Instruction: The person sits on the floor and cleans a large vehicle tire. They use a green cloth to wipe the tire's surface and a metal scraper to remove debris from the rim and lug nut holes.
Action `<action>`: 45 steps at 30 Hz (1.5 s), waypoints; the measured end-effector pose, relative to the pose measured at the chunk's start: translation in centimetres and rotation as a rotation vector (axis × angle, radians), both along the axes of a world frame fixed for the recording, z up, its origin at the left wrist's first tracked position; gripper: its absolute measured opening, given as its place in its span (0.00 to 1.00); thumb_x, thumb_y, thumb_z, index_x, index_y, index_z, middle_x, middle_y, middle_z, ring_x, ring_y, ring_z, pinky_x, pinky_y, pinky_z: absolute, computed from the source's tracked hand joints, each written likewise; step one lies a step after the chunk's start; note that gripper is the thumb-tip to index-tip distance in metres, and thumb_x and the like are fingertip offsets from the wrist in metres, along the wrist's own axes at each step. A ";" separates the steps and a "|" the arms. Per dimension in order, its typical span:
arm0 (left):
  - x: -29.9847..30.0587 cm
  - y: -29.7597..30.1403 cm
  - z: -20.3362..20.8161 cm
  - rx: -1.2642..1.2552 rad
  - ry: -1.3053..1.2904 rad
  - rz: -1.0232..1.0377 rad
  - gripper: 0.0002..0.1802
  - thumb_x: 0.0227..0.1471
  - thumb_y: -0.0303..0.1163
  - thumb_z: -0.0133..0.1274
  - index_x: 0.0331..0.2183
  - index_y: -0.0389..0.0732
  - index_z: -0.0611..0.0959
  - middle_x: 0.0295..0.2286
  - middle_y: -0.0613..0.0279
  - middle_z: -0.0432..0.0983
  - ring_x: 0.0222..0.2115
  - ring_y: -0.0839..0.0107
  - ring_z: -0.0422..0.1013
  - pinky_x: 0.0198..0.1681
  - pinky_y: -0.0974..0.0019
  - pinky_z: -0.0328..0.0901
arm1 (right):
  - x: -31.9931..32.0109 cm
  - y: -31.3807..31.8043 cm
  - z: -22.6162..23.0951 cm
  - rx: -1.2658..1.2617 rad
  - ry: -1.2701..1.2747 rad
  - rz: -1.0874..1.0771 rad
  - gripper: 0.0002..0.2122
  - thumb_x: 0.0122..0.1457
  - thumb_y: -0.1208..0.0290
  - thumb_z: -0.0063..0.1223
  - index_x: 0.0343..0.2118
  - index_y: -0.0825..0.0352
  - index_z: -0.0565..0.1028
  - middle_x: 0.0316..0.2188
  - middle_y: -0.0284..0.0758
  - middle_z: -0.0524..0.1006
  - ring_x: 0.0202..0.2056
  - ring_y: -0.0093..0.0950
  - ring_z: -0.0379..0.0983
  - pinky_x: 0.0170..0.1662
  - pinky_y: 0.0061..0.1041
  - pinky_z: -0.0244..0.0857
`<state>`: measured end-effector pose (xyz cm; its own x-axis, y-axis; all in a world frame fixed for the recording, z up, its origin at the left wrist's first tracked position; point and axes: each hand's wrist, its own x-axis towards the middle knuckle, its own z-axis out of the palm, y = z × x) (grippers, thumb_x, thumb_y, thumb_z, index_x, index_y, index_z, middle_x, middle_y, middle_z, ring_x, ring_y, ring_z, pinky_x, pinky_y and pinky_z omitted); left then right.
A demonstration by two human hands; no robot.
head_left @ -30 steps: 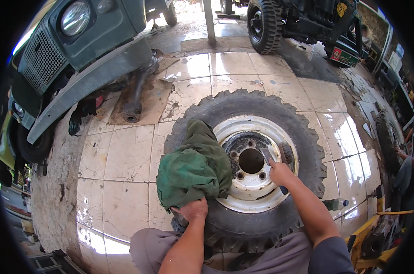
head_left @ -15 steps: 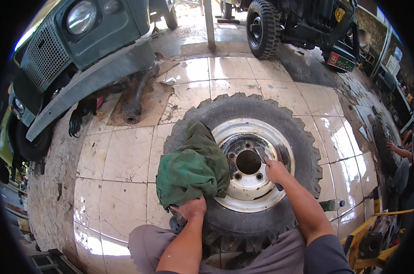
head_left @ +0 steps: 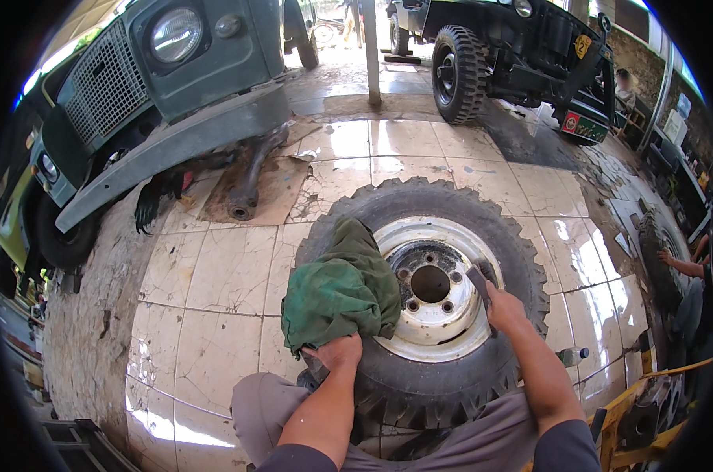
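The right hand [head_left: 507, 309] curls its fingers round a flat tool [head_left: 476, 278]; left of them, a round metal rim [head_left: 424, 344]; the left hand [head_left: 340, 350] touches crumpled cloth [head_left: 337, 287], can't tell if fingers pinch

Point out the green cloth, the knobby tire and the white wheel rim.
Green cloth [head_left: 341, 291], head view: its middle folds.
Knobby tire [head_left: 423, 387], head view: its near sidewall.
White wheel rim [head_left: 430, 325], head view: its disc's near side.

Green cloth [head_left: 341, 293] is covering part of the tyre [head_left: 435, 391] and hiding some fingers of the left hand [head_left: 339, 352]. The right hand [head_left: 507, 308] is concealing part of the flat tool [head_left: 477, 278]. The far edge is cutting off the left vehicle [head_left: 223, 61].
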<state>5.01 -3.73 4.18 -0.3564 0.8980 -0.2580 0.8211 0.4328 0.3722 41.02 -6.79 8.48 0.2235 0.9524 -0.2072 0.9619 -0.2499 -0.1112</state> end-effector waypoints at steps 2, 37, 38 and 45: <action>-0.2 -0.1 -0.3 0.001 0.039 0.015 0.36 0.54 0.54 0.42 0.61 0.49 0.67 0.62 0.54 0.59 0.63 0.49 0.54 0.64 0.30 0.33 | -0.7 -0.1 0.8 0.001 0.009 -0.015 0.33 0.55 0.75 0.47 0.65 0.62 0.54 0.45 0.49 0.75 0.45 0.47 0.74 0.47 0.43 0.68; 0.3 1.1 -1.4 0.037 0.089 0.038 0.39 0.52 0.58 0.45 0.61 0.49 0.66 0.62 0.53 0.59 0.62 0.49 0.55 0.63 0.29 0.36 | -0.7 2.1 -1.2 0.096 0.122 -0.269 0.19 0.62 0.70 0.44 0.55 0.64 0.63 0.37 0.56 0.78 0.42 0.53 0.75 0.46 0.50 0.67; 0.1 1.1 -1.5 0.028 0.087 0.044 0.39 0.52 0.58 0.45 0.61 0.49 0.65 0.62 0.52 0.59 0.62 0.49 0.56 0.63 0.28 0.36 | -0.8 2.2 -1.2 0.095 0.131 -0.292 0.19 0.62 0.70 0.43 0.56 0.65 0.63 0.37 0.56 0.78 0.42 0.53 0.75 0.46 0.50 0.67; 0.5 0.8 -2.1 0.080 0.154 0.057 0.40 0.53 0.58 0.45 0.61 0.48 0.65 0.61 0.52 0.61 0.62 0.50 0.56 0.64 0.30 0.35 | 0.5 1.9 -2.7 0.166 0.200 -0.307 0.22 0.61 0.71 0.42 0.59 0.65 0.61 0.36 0.59 0.77 0.42 0.57 0.74 0.47 0.53 0.65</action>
